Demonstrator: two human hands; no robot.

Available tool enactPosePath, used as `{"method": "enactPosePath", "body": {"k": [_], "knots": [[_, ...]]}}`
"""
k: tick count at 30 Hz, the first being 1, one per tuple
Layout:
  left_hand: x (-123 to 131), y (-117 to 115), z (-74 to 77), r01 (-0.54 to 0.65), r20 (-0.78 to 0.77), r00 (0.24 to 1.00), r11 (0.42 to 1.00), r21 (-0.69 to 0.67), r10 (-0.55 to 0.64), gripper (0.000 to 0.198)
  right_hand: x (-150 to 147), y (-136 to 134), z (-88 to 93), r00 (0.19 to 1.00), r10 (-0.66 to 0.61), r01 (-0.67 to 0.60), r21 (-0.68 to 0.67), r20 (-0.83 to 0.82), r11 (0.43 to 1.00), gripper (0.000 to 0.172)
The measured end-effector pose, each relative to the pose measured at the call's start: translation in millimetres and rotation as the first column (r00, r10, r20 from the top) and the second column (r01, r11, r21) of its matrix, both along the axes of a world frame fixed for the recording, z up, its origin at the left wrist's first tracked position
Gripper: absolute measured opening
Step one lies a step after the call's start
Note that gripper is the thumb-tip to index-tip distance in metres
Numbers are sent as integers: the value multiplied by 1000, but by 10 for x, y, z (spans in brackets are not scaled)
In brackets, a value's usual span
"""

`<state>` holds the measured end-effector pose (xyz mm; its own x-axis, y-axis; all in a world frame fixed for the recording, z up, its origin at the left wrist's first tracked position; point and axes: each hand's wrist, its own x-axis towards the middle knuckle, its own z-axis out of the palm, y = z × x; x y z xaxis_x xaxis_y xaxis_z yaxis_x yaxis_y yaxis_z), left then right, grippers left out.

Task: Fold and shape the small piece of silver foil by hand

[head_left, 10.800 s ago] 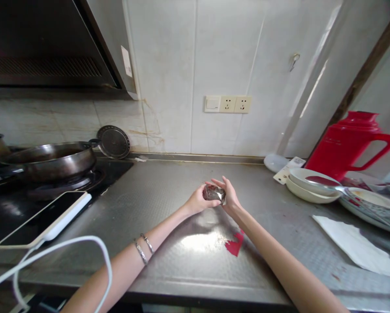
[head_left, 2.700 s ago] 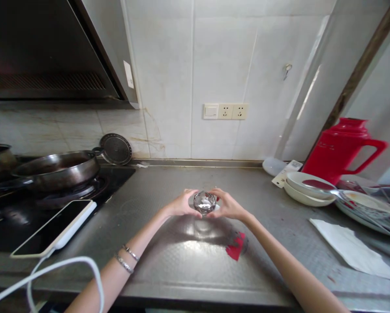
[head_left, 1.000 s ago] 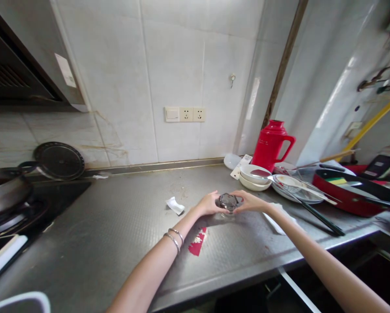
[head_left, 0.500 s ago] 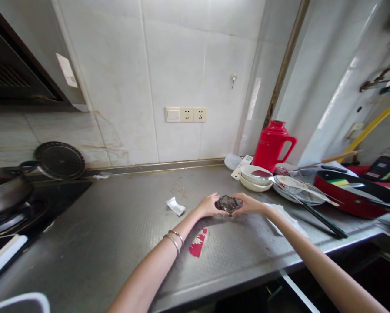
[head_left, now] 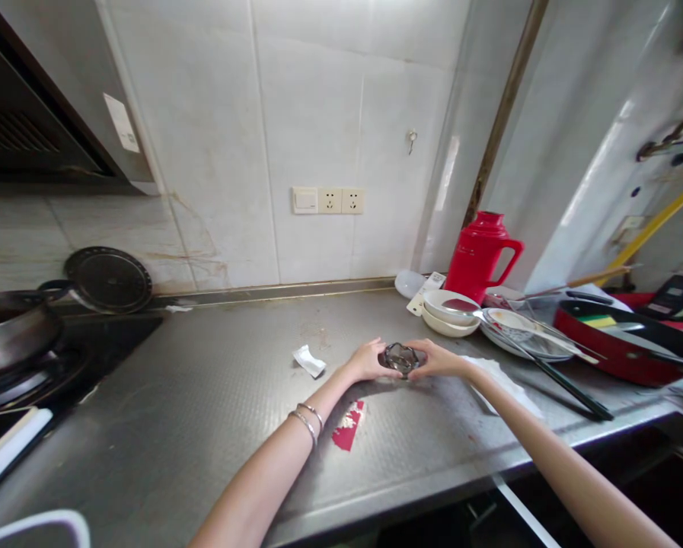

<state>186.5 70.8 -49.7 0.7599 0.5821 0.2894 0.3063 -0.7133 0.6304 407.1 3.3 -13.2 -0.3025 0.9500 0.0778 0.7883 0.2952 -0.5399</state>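
Observation:
Both of my hands hold a small dark see-through glass bowl (head_left: 401, 358) with a wavy rim, low over the metal counter; whether it touches the surface I cannot tell. My left hand (head_left: 369, 360) curves round its left side, the thumb along the near side. Round the right side, my right hand (head_left: 438, 359) grips it with thumb and fingers. The hands cover much of its sides. Just in front of it on the counter lies a torn red strip (head_left: 349, 426) with pale flakes. A crumpled white paper scrap (head_left: 309, 361) lies left of my left hand.
To the right stand a red thermos jug (head_left: 481, 257), stacked white bowls (head_left: 451, 313), plates with a spoon, dark tongs or chopsticks (head_left: 569, 390) and a red pan (head_left: 615, 358). White paper (head_left: 504, 384) lies beneath my right forearm. A steel pot (head_left: 15, 335) sits on the stove at left.

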Motion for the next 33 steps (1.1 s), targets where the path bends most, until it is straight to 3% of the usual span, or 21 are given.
{"method": "enactPosePath", "body": {"k": [6, 12, 14, 17, 22, 27, 33], "knots": [[2, -33, 14, -31, -48, 998, 999, 40, 33, 70, -5, -4, -6, 1000, -1, 0, -17, -18, 1000, 79], [-137, -79, 132, -82, -55, 995, 995, 47, 85, 91, 73, 35, 120, 994, -102, 104, -70, 39, 992, 90], [-251, -64, 197, -117, -29, 992, 991, 71, 119, 88, 51, 79, 232, 992, -122, 122, -56, 17, 991, 83], [-486, -11, 294, -223, 42, 975, 967, 121, 220, 71, -102, 177, 416, 988, -151, 154, 90, -37, 984, 62], [-994, 126, 404, -434, 140, 898, 893, 116, 418, 54, -692, 372, 568, 978, -51, 107, 280, -201, 954, 39], [-1588, 217, 416, -586, 192, 805, 803, 107, 562, 49, -1421, 528, 430, 975, 80, -20, 281, -207, 960, 35], [-2371, 184, 260, -742, 66, 669, 659, 124, 740, 47, -1989, 658, -24, 994, 90, -71, 280, -56, 957, 40]]}}
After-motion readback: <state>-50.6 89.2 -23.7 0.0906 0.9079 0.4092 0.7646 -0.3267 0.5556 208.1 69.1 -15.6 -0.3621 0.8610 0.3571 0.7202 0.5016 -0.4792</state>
